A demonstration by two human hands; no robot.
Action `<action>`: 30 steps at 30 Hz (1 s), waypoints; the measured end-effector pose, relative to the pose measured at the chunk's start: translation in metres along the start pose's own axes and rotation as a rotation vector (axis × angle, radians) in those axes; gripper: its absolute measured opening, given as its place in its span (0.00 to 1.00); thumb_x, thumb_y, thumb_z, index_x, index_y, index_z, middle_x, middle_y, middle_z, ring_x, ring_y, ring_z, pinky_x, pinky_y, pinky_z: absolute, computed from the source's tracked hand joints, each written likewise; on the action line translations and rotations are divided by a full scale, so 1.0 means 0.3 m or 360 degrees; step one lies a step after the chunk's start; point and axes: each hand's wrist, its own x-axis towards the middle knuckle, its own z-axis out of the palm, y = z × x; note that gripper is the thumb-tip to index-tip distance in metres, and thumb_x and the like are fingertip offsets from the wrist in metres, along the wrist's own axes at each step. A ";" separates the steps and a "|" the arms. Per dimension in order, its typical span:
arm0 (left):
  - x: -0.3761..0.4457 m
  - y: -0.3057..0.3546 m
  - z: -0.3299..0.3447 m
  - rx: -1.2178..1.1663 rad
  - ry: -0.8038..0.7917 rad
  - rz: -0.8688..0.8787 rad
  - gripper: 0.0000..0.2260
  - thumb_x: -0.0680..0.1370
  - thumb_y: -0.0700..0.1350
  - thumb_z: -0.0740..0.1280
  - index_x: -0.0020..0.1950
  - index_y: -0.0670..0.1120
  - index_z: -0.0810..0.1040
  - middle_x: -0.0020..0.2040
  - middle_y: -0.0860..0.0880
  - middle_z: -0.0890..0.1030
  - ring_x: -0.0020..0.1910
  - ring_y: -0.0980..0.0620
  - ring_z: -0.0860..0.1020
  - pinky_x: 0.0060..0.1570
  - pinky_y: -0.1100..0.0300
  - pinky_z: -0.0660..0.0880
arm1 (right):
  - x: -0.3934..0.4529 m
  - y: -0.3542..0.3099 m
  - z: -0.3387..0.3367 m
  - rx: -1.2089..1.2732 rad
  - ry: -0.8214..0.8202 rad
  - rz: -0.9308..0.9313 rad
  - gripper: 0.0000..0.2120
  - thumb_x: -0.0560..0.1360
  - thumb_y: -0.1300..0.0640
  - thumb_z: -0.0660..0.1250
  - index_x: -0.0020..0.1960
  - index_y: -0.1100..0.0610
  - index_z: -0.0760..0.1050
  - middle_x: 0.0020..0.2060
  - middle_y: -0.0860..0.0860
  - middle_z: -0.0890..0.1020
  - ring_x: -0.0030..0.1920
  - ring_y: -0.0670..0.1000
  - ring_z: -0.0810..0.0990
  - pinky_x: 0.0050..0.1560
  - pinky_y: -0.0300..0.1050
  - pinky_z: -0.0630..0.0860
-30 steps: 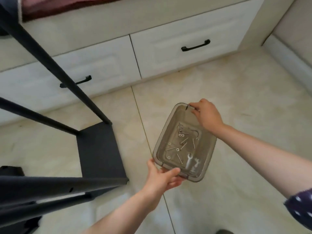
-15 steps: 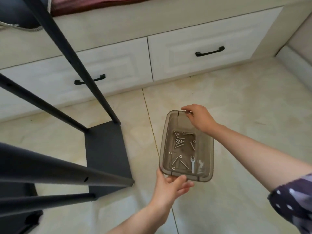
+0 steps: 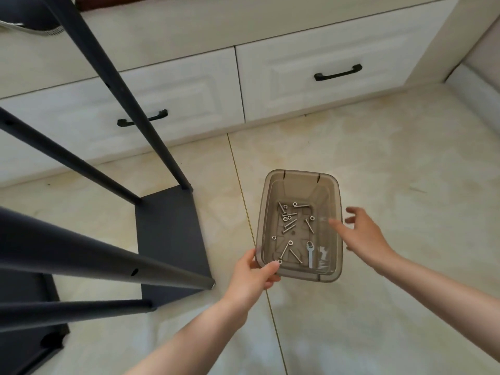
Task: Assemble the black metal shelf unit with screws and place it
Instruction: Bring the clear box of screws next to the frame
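A smoky clear plastic tray point(image 3: 331, 185) is held above the tiled floor. Inside it lie several silver screws point(image 3: 289, 221), loose nuts and a small flat wrench point(image 3: 310, 253). My left hand point(image 3: 254, 277) grips the tray's near left corner, thumb over the rim. My right hand point(image 3: 364, 236) hovers at the tray's right rim with fingers spread, holding nothing. The black metal shelf unit stands at the left: a flat black shelf panel point(image 3: 170, 239) on the floor with several black poles point(image 3: 113, 77) rising from its corners toward the camera.
White drawers with black handles point(image 3: 338, 73) run along the back, under a bench with a red cushion. A wall skirting point(image 3: 476, 85) closes the right side. Beige floor tiles point(image 3: 378, 147) lie around the tray.
My right hand has let go of the tray's far rim and drawn back to its right side, fingers open. The left hand keeps holding the tray.
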 end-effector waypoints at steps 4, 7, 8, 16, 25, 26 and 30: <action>0.007 0.016 -0.012 -0.0097 -0.0033 -0.0022 0.14 0.79 0.38 0.70 0.64 0.46 0.77 0.54 0.42 0.85 0.55 0.46 0.84 0.57 0.58 0.79 | -0.029 0.005 0.022 0.0234 -0.0102 0.0024 0.17 0.78 0.56 0.67 0.66 0.55 0.72 0.55 0.50 0.80 0.49 0.51 0.83 0.38 0.47 0.82; 0.008 0.014 -0.017 -0.0147 -0.0058 -0.0041 0.13 0.79 0.38 0.70 0.64 0.46 0.78 0.55 0.43 0.85 0.54 0.48 0.84 0.58 0.58 0.80 | -0.016 -0.002 0.030 0.0344 -0.0088 0.0076 0.14 0.78 0.59 0.66 0.63 0.53 0.74 0.50 0.51 0.83 0.48 0.53 0.84 0.39 0.51 0.83; 0.010 0.010 -0.021 -0.0136 -0.0062 -0.0041 0.13 0.80 0.39 0.69 0.64 0.46 0.79 0.55 0.43 0.85 0.53 0.48 0.85 0.57 0.59 0.80 | -0.013 -0.001 0.033 0.0395 -0.0092 0.0094 0.14 0.78 0.59 0.66 0.62 0.52 0.74 0.49 0.52 0.84 0.48 0.53 0.85 0.40 0.52 0.84; 0.007 0.002 -0.048 -0.0260 -0.0043 -0.0090 0.19 0.82 0.38 0.66 0.73 0.39 0.70 0.61 0.42 0.80 0.52 0.46 0.85 0.52 0.60 0.81 | -0.003 -0.016 0.049 0.0564 -0.0080 0.0152 0.12 0.79 0.56 0.67 0.63 0.52 0.76 0.48 0.55 0.85 0.49 0.56 0.85 0.46 0.60 0.83; -0.186 0.033 -0.148 -0.0070 0.0044 0.0064 0.19 0.82 0.39 0.66 0.73 0.43 0.69 0.63 0.43 0.79 0.47 0.50 0.86 0.42 0.63 0.82 | -0.135 -0.153 -0.015 0.0021 0.0090 -0.0170 0.25 0.78 0.58 0.66 0.72 0.63 0.66 0.67 0.58 0.75 0.66 0.59 0.73 0.56 0.43 0.68; -0.218 0.027 -0.171 -0.0029 0.0057 0.0080 0.18 0.82 0.40 0.67 0.71 0.43 0.71 0.62 0.44 0.80 0.46 0.50 0.86 0.42 0.63 0.81 | -0.162 -0.177 -0.017 0.0003 0.0092 -0.0248 0.23 0.77 0.59 0.66 0.71 0.63 0.67 0.66 0.58 0.76 0.66 0.58 0.74 0.54 0.41 0.67; -0.355 -0.010 -0.279 0.0012 0.0148 0.0079 0.11 0.82 0.39 0.66 0.64 0.41 0.76 0.56 0.45 0.83 0.47 0.49 0.86 0.45 0.59 0.82 | -0.306 -0.310 -0.005 -0.0073 -0.0083 -0.0579 0.21 0.78 0.58 0.66 0.70 0.59 0.70 0.65 0.54 0.77 0.65 0.53 0.75 0.62 0.42 0.68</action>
